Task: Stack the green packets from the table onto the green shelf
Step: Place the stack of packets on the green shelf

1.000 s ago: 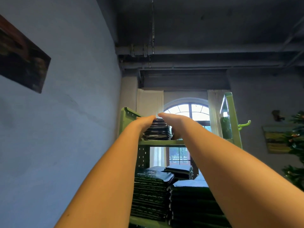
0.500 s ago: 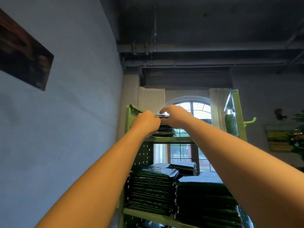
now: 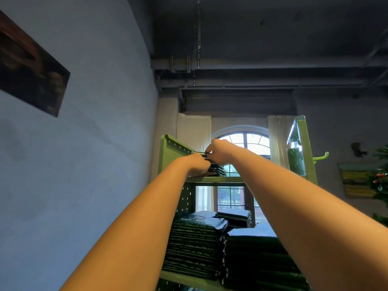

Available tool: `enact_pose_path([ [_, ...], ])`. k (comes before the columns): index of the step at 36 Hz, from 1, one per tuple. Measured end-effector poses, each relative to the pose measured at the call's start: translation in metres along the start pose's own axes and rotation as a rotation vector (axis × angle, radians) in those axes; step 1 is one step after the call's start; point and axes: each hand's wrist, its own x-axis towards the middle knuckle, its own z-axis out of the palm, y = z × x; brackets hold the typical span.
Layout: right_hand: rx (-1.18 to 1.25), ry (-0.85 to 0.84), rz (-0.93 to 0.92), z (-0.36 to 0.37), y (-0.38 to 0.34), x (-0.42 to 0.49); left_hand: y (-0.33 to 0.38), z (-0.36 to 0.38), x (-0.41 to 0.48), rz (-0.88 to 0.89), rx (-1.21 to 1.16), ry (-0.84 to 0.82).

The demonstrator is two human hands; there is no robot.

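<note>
Both arms reach up to the top level of the green shelf (image 3: 218, 180). A short stack of dark green packets (image 3: 217, 170) lies there on its left side. My left hand (image 3: 198, 164) grips the near left edge of this stack. My right hand (image 3: 219, 150) pinches the top packet (image 3: 198, 152), which sticks out to the left, above the stack. On the level below stand tall stacks of the same packets, one at left (image 3: 194, 244) and one at right (image 3: 258, 257), with a low stack (image 3: 234, 216) behind them.
The shelf's perforated left side panel (image 3: 170, 152) stands close to the blue wall (image 3: 84, 164). A right post (image 3: 305, 152) carries a green hook (image 3: 321, 157). An arched window (image 3: 245, 141) is behind. A decorated tree (image 3: 380, 181) stands at far right.
Both hands stay at the top stack. The view tilted up a little. My left hand dropped to the stack's near edge, and my right hand moved over the top packet.
</note>
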Motion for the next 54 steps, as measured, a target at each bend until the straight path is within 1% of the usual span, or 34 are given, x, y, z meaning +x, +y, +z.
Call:
enact_pose_path([
  [6,-0.013,-0.031,-0.004,0.001,0.001,-0.003,0.000,0.002,0.003,0.015,0.033,0.003],
  [9,-0.019,-0.025,-0.004,0.003,0.000,-0.006,-0.002,0.001,0.004,0.019,0.013,0.034],
  [16,-0.025,0.244,-0.018,-0.010,-0.001,-0.018,-0.010,-0.011,-0.007,0.060,-0.081,0.218],
  [21,-0.041,0.291,-0.002,-0.020,-0.010,-0.033,-0.011,-0.019,-0.028,0.126,-0.124,0.311],
  [25,-0.035,0.309,0.024,-0.029,-0.016,-0.054,-0.006,-0.022,-0.056,0.192,-0.089,0.354],
  [28,-0.017,0.321,0.026,-0.035,-0.018,-0.075,-0.002,-0.027,-0.081,0.232,-0.036,0.320],
  [33,0.060,0.316,-0.046,-0.045,-0.025,-0.117,0.004,-0.035,-0.121,0.264,-0.009,0.252],
  [37,0.070,0.301,-0.103,-0.049,-0.034,-0.162,0.006,-0.028,-0.161,0.258,-0.006,0.142],
  [47,0.062,0.103,-0.233,-0.041,-0.051,-0.289,0.006,0.025,-0.257,0.226,-0.013,-0.085],
  [50,0.079,0.023,-0.247,-0.035,-0.048,-0.330,0.005,0.044,-0.287,0.222,-0.039,-0.173],
  [54,0.112,-0.068,-0.219,-0.026,-0.038,-0.382,0.006,0.072,-0.326,0.219,-0.010,-0.281],
])
